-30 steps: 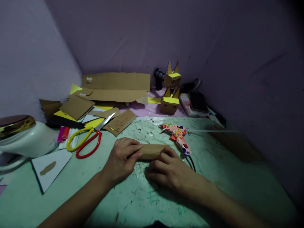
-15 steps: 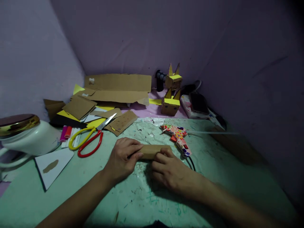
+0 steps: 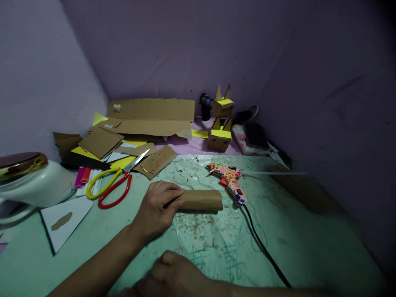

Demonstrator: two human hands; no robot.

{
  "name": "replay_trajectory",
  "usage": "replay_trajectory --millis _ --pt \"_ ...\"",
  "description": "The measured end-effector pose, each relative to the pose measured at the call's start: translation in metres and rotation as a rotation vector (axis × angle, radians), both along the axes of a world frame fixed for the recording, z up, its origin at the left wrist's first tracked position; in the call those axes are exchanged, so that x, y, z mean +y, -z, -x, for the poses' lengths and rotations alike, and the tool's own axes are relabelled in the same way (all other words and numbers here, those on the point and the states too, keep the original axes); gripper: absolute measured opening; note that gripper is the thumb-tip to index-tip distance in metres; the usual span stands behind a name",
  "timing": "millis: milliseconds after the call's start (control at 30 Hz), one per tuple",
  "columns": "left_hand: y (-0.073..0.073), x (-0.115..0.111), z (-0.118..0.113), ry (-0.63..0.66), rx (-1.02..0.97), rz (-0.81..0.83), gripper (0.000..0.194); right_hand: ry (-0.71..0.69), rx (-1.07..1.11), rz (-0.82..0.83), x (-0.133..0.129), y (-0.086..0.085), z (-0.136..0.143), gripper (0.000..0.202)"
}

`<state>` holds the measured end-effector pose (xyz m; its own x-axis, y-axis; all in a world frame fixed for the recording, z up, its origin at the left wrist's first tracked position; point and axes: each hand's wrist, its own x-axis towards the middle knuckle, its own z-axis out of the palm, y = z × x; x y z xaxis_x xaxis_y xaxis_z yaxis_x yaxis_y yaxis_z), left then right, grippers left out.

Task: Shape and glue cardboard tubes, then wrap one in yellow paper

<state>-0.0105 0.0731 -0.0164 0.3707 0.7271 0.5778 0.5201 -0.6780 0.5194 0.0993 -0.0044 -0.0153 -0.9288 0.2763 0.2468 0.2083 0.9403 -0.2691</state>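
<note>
My left hand (image 3: 159,208) is closed around the left end of a folded cardboard piece (image 3: 201,200), thumb in front and fingers over the top. The piece is long, narrow and boxy, and it rests low over the green table (image 3: 266,264). Nearer to me, my right hand (image 3: 176,274) is apart from the cardboard, at the bottom of the view. Its fingers are curled, dim and blurred, so whether they hold anything cannot be made out. Beyond the cardboard's right end lies a flower-patterned glue gun (image 3: 229,179) with a clear glue stick (image 3: 275,173) sticking out behind.
Open scissors (image 3: 120,181) lie left, by markers (image 3: 83,176) and a white triangular piece (image 3: 66,222). Cardboard sheets (image 3: 151,111) are piled at the back beside small eared cardboard boxes (image 3: 219,140). A white pitcher (image 3: 46,187) stands far left. The glue gun's black cord (image 3: 262,245) runs toward me.
My right hand has let go of the cardboard piece and moved down and left toward me, uncovering its right end and the cord. My left hand keeps its hold.
</note>
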Motion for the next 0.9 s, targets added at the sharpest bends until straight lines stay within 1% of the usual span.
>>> replay_trajectory --millis 67,133,167,233,267,300,367,433,500,567,667,733,767,833,900 --pt "0.0 0.0 0.0 0.001 -0.003 0.001 0.016 0.048 0.12 -0.016 0.006 -0.006 -0.009 0.021" --pt "0.0 0.0 0.0 0.001 -0.005 0.008 0.017 0.176 0.247 -0.075 0.018 -0.021 -0.034 0.018" --pt "-0.001 0.0 0.0 0.001 -0.006 0.015 0.017 0.268 0.304 -0.073 0.026 -0.03 -0.049 0.02" --pt "-0.003 -0.001 -0.001 0.001 -0.01 0.034 0.019 0.509 0.25 0.002 0.041 -0.045 -0.078 0.025" --pt "-0.003 -0.001 -0.001 0.001 -0.015 0.046 0.018 0.578 0.177 0.037 0.048 -0.048 -0.089 0.031" --pt "-0.004 -0.002 -0.001 0.0 -0.024 0.059 0.018 0.62 0.082 0.068 0.054 -0.049 -0.097 0.042" --pt "-0.004 -0.002 -0.001 -0.002 -0.048 0.089 0.016 0.653 -0.066 0.105 0.061 -0.043 -0.105 0.054" --pt "-0.004 -0.001 -0.001 -0.002 -0.076 0.134 0.017 0.67 -0.124 0.113 0.062 -0.034 -0.105 0.05" --pt "-0.005 0.0 -0.001 -0.01 -0.112 0.199 0.018 0.686 -0.115 0.128 0.06 -0.029 -0.102 0.041" --pt "-0.005 0.001 -0.001 -0.042 -0.164 0.291 0.019 0.688 -0.087 0.175 0.057 -0.03 -0.101 0.036" --pt "-0.005 0.004 0.0 -0.112 -0.295 0.453 0.027 0.667 -0.039 0.278 0.053 -0.037 -0.108 0.032" --pt "-0.004 0.006 0.002 -0.156 -0.413 0.537 0.034 0.638 0.033 0.43 0.052 -0.04 -0.115 0.028" --pt "-0.003 0.007 0.003 -0.174 -0.473 0.563 0.037 0.628 0.116 0.558 0.052 -0.04 -0.118 0.028" --pt "-0.003 0.01 0.006 -0.194 -0.587 0.59 0.041 0.591 0.376 0.906 0.052 -0.037 -0.121 0.032" --pt "-0.005 0.01 0.005 -0.162 -0.672 0.61 0.045 0.522 0.658 1.27 0.053 -0.034 -0.118 0.041"
